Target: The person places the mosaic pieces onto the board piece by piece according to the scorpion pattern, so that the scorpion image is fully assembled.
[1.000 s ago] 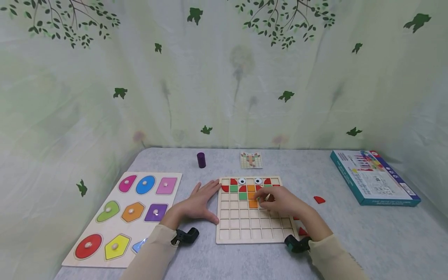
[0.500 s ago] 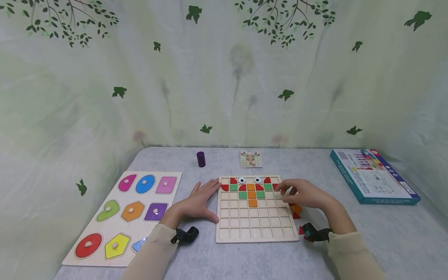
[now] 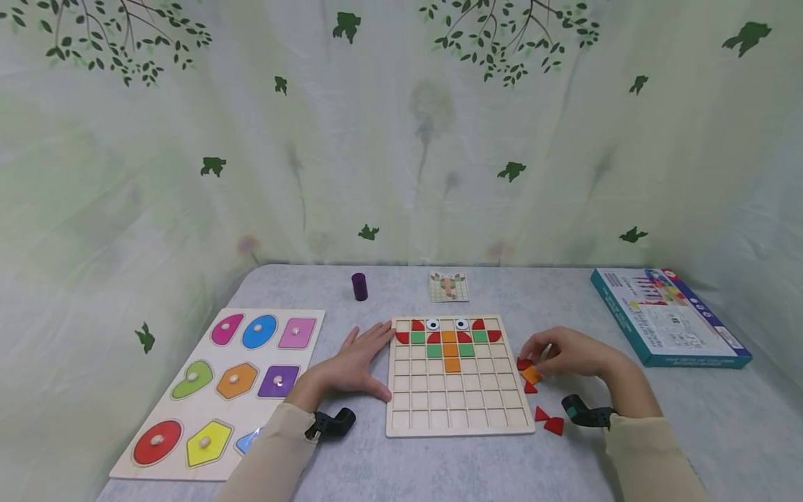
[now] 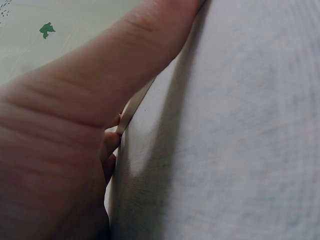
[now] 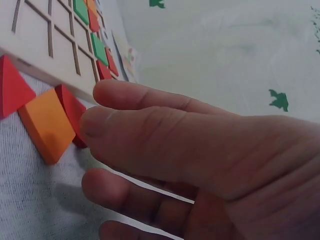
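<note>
A wooden grid board (image 3: 439,421) lies on the table with green, orange and red tiles and two eye tiles in its upper rows. My left hand (image 3: 354,366) rests at its left side, fingers spread, fingertips and thumb touching the edge. Just off the board's right edge, my right hand (image 3: 574,355) hovers with bent fingers over loose pieces. In the right wrist view, an orange tile (image 5: 50,125) lies between a red triangle (image 5: 12,87) and a curved red tile (image 5: 72,112). The thumb tip partly covers the curved tile; no grip on it shows.
Two red pieces (image 3: 555,425) lie nearer the right wrist. A knob puzzle board (image 3: 207,390) is at left, a purple cylinder (image 3: 360,286) and a pattern card (image 3: 449,286) behind the grid, a flat box (image 3: 671,317) at right.
My right hand has moved right, from the board's middle to the loose pieces beside it. A green tile formerly covered by that hand now shows beside the orange column. The left hand stays put.
</note>
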### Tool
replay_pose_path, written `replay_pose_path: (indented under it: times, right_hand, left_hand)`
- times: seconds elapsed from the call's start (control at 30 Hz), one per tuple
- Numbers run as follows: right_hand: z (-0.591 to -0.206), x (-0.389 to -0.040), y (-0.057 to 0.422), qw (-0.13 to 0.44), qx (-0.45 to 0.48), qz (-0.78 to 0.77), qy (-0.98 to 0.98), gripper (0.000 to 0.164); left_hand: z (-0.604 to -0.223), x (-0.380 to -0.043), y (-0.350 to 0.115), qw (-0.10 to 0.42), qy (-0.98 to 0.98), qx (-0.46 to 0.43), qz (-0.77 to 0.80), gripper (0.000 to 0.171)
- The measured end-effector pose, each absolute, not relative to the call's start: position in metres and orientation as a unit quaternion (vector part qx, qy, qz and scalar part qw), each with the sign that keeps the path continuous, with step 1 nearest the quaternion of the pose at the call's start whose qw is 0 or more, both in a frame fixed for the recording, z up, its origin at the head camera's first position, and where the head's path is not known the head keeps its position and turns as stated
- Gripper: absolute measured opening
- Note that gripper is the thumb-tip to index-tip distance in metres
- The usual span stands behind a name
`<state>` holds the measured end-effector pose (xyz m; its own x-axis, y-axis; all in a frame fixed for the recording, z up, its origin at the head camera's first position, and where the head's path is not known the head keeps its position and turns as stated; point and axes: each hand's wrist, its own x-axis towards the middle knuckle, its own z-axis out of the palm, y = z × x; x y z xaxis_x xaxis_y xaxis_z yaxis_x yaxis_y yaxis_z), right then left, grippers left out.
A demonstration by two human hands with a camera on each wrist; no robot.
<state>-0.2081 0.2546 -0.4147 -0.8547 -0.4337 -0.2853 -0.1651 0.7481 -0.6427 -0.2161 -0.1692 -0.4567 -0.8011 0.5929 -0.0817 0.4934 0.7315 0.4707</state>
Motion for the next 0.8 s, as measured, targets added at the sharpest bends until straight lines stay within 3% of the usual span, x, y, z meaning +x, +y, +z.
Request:
replay_pose_path:
  times: [0.43,0.8]
  right_hand:
    - [-0.425,-0.209,0.263,0.253,-0.186,-0.324,0.892,0.022]
    - [-0.428,-0.207,0.258,0.237,-0.169,-0.302,0.908,0.023]
  left_hand:
    - [-0.457,-0.213,-0.169,0.121,0.921,0.294,0.224,0.122]
    - [-0.456,-0.216,-0.17,0.115,0.924,0.293,0.216,0.123]
